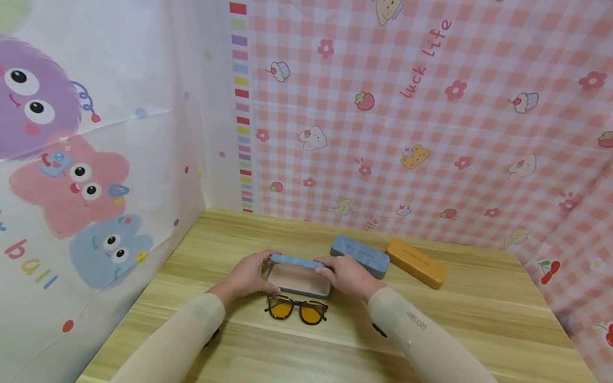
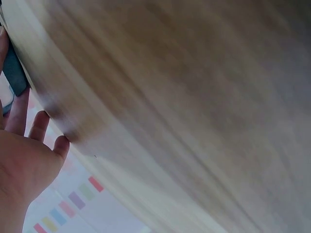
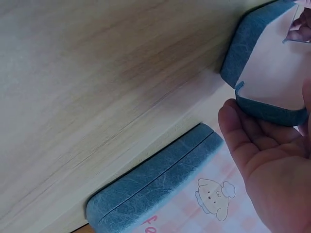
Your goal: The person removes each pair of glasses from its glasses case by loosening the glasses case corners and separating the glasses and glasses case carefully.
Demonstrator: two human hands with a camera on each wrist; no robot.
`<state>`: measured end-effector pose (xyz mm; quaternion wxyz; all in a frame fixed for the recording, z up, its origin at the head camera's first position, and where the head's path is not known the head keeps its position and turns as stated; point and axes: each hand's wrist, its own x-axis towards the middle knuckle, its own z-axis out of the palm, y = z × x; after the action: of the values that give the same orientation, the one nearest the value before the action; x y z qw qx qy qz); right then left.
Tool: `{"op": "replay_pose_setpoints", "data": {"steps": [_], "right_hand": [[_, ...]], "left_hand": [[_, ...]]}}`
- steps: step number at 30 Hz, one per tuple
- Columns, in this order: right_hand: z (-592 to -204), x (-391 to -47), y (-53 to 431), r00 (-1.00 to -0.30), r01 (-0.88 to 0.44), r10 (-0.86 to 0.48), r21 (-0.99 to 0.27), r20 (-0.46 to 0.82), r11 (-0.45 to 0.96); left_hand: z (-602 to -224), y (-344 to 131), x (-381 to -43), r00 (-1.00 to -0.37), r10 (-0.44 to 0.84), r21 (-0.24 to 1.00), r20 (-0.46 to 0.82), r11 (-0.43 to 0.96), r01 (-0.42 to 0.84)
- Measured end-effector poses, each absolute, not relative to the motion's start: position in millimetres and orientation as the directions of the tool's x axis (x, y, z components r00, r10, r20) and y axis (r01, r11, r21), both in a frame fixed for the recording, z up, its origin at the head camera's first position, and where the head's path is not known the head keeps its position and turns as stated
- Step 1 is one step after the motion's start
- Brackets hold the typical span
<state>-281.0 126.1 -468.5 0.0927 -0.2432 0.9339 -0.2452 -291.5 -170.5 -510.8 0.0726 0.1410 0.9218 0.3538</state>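
A blue glasses case (image 1: 299, 282) with a pale lining stands open on the table, its lid raised at the back. The left hand (image 1: 246, 275) holds the case's left end, thumb at the front rim and fingers by the lid. At the other end the right hand (image 1: 351, 276) grips the lid; the right wrist view shows its fingers curled behind the blue lid (image 3: 265, 110). Just in front of the case lie glasses (image 1: 311, 314) with dark frames and amber lenses, touched by neither hand. In the left wrist view, only a corner of the case (image 2: 15, 73) shows.
Behind the right hand lies a second blue case (image 1: 360, 256), closed. An orange case (image 1: 416, 263) sits beside it, farther right. The wooden table (image 1: 479, 319) meets a pink checked cloth (image 1: 383, 133) at the back and a white cartoon cloth (image 1: 158, 159) on the left.
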Motion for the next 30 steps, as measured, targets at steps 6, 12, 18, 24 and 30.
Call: {"op": "replay_pose_setpoints", "data": {"steps": [6, 12, 18, 24, 30], "right_hand": [[-470.6, -278.3, 126.0, -0.838, -0.467, -0.545, -0.486, -0.022, 0.738], [-472.1, -276.6, 125.7, -0.83, -0.493, -0.558, -0.465, -0.002, 0.736], [-474.5, -274.7, 125.4, -0.823, -0.52, -0.568, -0.422, 0.015, 0.743], [-475.9, -271.0, 123.6, -0.818, -0.548, -0.573, -0.365, 0.046, 0.753], [-477.5, -268.0, 121.7, -0.824, -0.548, -0.566, -0.314, 0.04, 0.775]], "left_hand": [[-510.7, -171.2, -290.9, -0.952, 0.305, 0.663, -0.035, 0.72, 0.207], [-509.3, -171.7, -290.7, -0.951, 0.307, 0.659, -0.034, 0.722, 0.21], [-509.3, -171.8, -290.7, -0.949, 0.314, 0.659, -0.021, 0.718, 0.223], [-509.1, -171.2, -290.7, -0.949, 0.315, 0.664, -0.021, 0.714, 0.222], [-507.9, -170.9, -290.5, -0.949, 0.314, 0.674, -0.022, 0.706, 0.218]]}}
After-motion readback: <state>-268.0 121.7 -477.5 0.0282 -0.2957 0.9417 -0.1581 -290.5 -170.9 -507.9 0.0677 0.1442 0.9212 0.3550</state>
